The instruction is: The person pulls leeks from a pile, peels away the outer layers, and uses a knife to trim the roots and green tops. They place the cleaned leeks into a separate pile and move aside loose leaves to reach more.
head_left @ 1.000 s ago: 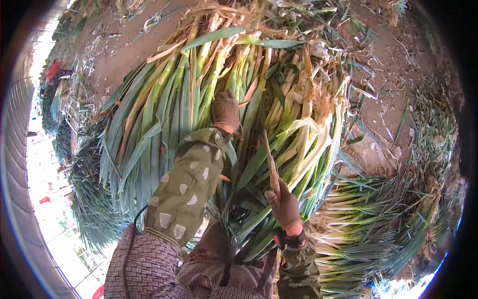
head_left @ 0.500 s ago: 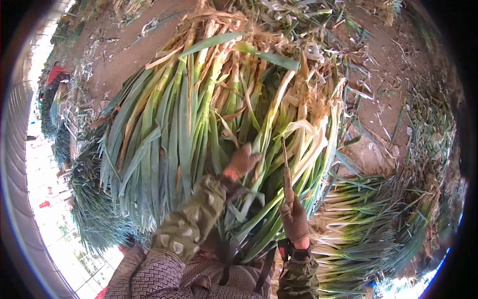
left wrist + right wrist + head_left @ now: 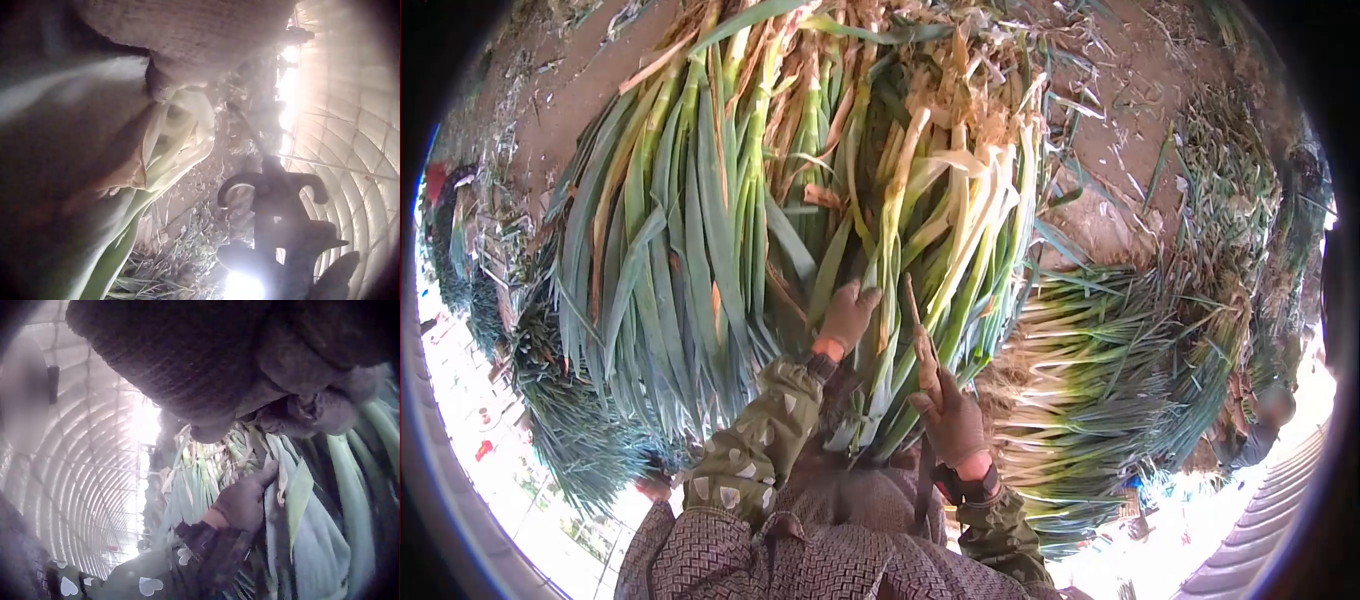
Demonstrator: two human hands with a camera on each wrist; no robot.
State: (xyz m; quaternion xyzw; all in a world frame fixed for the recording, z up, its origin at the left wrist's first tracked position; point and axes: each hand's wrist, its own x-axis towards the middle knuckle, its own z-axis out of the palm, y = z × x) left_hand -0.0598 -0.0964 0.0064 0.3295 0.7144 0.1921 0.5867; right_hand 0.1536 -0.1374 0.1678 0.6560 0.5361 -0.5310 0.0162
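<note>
Left hand (image 3: 847, 318) beside leek stalk (image 3: 892, 225), which runs up toward 12 o'clock; grip can't tell. Right hand (image 3: 954, 420) grips wooden-handled tool (image 3: 924, 352), tip toward 11.

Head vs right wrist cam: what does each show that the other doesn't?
Head only: the pile of pale-ended stalks lying off to the right, and another person near the right edge. The pointed tool in the right hand is plain here; I can't make it out clearly from the wrist.

Right wrist only: the long run of arched roof receding into the distance.

Both: the right hand, the left hand among the long green stalks, and the left sleeve with pale patches.
</note>
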